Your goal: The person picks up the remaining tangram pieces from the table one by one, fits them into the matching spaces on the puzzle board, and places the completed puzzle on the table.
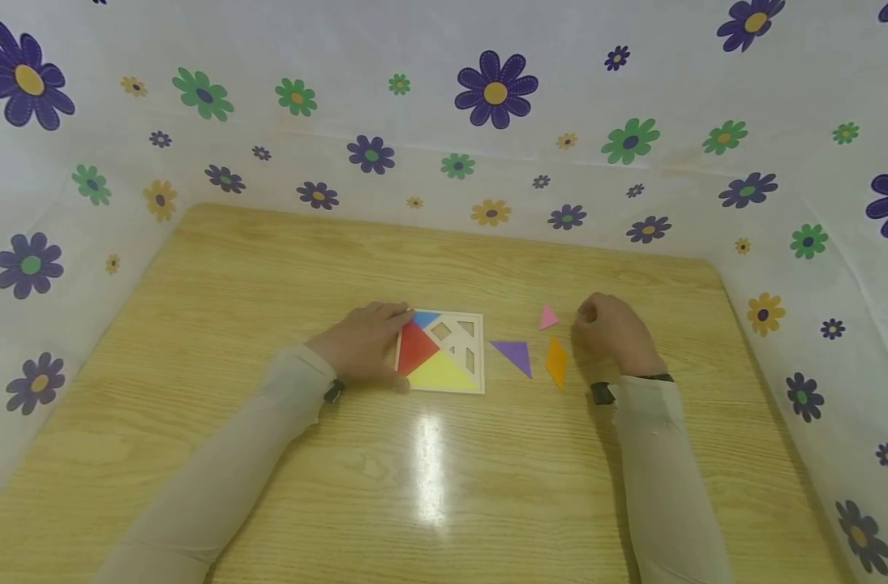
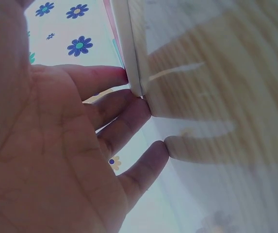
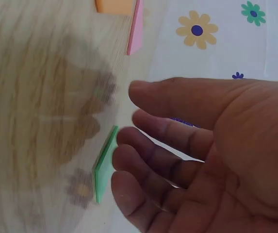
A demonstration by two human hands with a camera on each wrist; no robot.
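Observation:
A square wooden tangram board (image 1: 480, 353) lies flat on the table, with red, blue and yellow pieces set in it and several bare cut-outs on its right side. My left hand (image 1: 363, 345) rests along the board's left side, thumb by the lower corner. In the left wrist view, extended fingertips touch the edge of the board (image 2: 135, 48) and the tabletop. My right hand (image 1: 615, 332) is loosely curved and holds nothing. Its fingertips are right beside a green piece (image 3: 102, 165) in the right wrist view; the head view has that piece hidden by the hand.
Between the board and my right hand lie a purple triangle (image 1: 515, 355), an orange parallelogram (image 1: 556, 362) and a small pink triangle (image 1: 548, 317). A white flower-printed cloth (image 1: 414, 178) surrounds the wooden table (image 1: 356, 503) at the back and both sides.

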